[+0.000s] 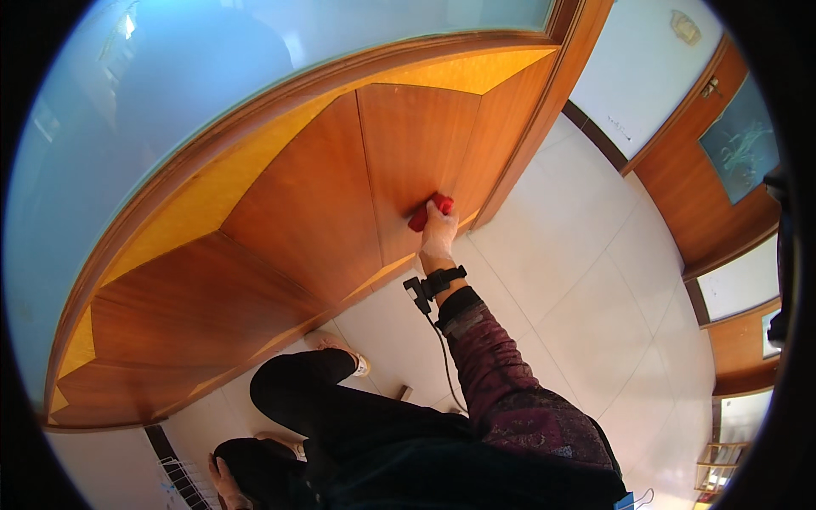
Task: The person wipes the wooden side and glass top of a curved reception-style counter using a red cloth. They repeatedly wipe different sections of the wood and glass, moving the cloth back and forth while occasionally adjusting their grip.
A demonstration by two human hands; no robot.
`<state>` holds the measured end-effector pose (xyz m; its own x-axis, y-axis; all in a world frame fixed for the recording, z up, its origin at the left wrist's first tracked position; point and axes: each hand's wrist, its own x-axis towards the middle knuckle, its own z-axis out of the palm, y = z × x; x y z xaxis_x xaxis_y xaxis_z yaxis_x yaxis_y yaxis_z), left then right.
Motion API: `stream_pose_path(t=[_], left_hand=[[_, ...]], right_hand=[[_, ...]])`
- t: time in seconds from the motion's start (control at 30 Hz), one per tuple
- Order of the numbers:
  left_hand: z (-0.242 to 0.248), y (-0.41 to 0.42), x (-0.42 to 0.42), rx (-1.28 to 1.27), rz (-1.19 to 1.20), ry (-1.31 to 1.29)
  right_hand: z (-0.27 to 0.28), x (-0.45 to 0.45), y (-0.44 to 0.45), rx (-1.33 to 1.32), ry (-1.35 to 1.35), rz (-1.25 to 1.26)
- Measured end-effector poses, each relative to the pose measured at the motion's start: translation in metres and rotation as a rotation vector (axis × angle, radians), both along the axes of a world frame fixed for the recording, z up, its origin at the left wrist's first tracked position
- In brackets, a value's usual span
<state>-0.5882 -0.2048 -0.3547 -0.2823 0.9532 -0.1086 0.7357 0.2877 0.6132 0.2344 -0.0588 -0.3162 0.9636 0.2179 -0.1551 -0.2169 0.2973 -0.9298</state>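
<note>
My right hand (440,229) is closed around a red cloth (428,213), which is bunched against the lower part of a wooden panel (312,185). A pale sheen on this hand looks like a thin clear glove. The panel has reddish-brown veneer with yellow inlay (255,172) and carries a bluish glass pane (191,83) above a curved-looking wooden rail. At the bottom left, my left hand (226,481) rests on my black-trousered knee (245,462), partly cut off by the picture's edge, with no object seen in it.
Pale floor tiles (574,255) run along the panel's base. A wooden door (695,153) with a glass pane stands at right. A white wire rack (185,478) is at lower left, a small shelf (720,468) at lower right. A cable (446,357) trails from my black wrist strap (440,284).
</note>
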Motion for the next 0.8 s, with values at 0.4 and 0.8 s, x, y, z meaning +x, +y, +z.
stream_pose_path(t=[0.4,0.8], left_hand=[[0.082,-0.033,0.104,-0.055,0.076,0.053],[0.095,-0.039,0.122,-0.092,0.271,-0.177]], right_hand=[[0.089,0.053,-0.004,-0.018,-0.852,-0.145],[-0.154,0.019,-0.01,-0.145,0.088,0.077]])
